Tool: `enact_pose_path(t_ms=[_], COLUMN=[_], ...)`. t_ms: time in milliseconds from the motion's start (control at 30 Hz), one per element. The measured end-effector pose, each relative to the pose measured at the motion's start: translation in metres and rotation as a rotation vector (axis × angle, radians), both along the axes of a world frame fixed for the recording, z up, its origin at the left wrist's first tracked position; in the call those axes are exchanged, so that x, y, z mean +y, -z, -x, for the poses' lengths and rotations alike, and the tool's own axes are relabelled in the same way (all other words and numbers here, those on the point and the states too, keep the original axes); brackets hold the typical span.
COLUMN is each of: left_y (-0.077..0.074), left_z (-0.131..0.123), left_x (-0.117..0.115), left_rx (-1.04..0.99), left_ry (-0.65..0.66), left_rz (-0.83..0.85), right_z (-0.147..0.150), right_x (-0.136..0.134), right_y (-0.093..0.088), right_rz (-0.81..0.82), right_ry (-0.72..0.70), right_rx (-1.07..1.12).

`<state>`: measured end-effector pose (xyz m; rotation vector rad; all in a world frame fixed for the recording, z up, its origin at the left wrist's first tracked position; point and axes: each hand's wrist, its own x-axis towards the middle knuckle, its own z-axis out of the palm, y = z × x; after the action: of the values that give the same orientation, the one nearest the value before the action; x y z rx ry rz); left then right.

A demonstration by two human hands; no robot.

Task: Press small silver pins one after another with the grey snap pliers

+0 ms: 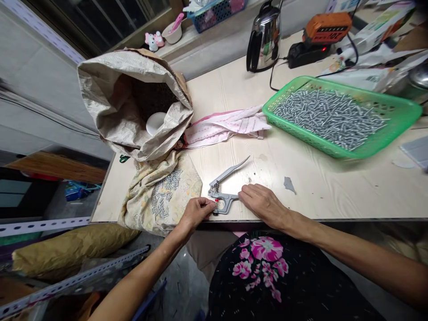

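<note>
Grey spring-loaded hand pliers (228,199) lie near the table's front edge, their upper handle raised and a dark coil spring below it. My right hand (262,203) is closed around the end of the lower handle. At the jaw end, beside a small red part, the fingers of my left hand (198,213) pinch together; what they hold is too small to make out. Left of that hand, a pile of small silver metal pins (165,194) rests on a patterned cloth (190,176). More such pins fill a green plastic basket (287,129) at the right.
An open woven sack (110,116) with a white dish inside stands at the back left. A pink-and-white towel (230,127) lies beside it. Farther back are a steel kettle (269,38) and an orange battery (326,27) on a charger. A grey scrap (289,185) lies on the table.
</note>
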<state>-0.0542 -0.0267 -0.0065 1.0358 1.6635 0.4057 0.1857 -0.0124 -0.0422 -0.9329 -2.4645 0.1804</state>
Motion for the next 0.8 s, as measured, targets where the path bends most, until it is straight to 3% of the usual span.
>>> enact_pose_path(t_ms=[267,467,800], left_y=[-0.007,-0.005,-0.005], left_z=[-0.008,-0.005,-0.007], left_x=[-0.002,-0.001,0.0], left_rx=[-0.061,-0.012,0.045], left_ry=[-0.125,-0.047,-0.018], left_rz=[0.117,0.105,0.116], right_z=[0.001,0.001,-0.004], right_x=[-0.003,-0.002,0.006], right_y=[0.003,0.0,-0.006], right_rz=[-0.072,-0.072,0.141], right_ry=[0.021,-0.004,-0.042], right_rx=[-0.006,-0.014,-0.074])
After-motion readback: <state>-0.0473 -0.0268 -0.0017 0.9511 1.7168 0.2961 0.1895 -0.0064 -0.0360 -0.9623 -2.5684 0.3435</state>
